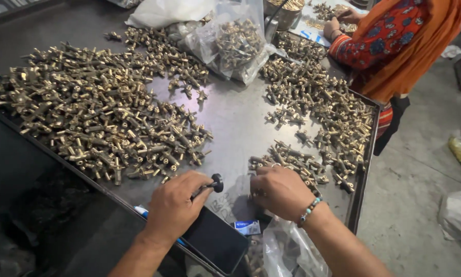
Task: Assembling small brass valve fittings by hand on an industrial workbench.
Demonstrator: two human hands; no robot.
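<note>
Phone at the tabletop edge, two busy hands above it.
Left hand fingers pinch a black-knobbed tool; right hand fingers curl on brass parts. A bump could knock the phone off or scatter the piles.

At the lower centre of the frame, the left hand pinches a thin black tool with a round knob, while the right hand curls its grip over brass fittings on the grey metal table. A large heap of fittings fills the left, a clear bag of them lies top centre, and another person in orange works at the upper right.
</note>
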